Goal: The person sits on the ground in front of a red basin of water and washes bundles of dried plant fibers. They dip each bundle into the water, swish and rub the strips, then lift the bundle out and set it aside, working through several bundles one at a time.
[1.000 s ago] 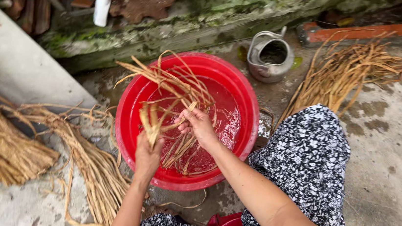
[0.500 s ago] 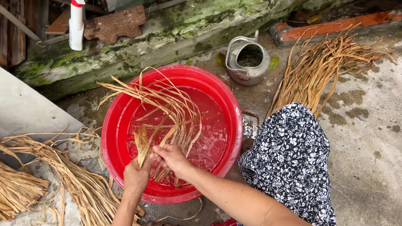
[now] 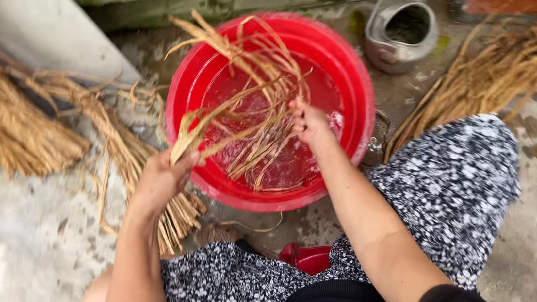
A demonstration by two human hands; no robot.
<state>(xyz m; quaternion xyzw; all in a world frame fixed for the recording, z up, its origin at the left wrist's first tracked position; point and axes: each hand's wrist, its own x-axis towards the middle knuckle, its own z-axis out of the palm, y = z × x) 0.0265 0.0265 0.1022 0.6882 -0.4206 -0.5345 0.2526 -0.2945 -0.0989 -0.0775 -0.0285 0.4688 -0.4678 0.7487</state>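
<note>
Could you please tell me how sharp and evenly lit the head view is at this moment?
Head view: soft, even daylight with no hard shadows; motion blur smears the left hand, the right hand and the straw strands; faint sheen on the water in the red basin.

One red basin (image 3: 353, 87), one metal kettle (image 3: 401, 29), two hands (image 3: 159, 180), three straw piles (image 3: 15, 120)

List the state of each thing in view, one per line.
red basin: upright, holding water
wet straw strands: draped in the basin, gripped at both ends
left hand: closed on the strands
right hand: closed on the strands
metal kettle: upright, lid off
dry straw bundle: lying on the ground
</note>
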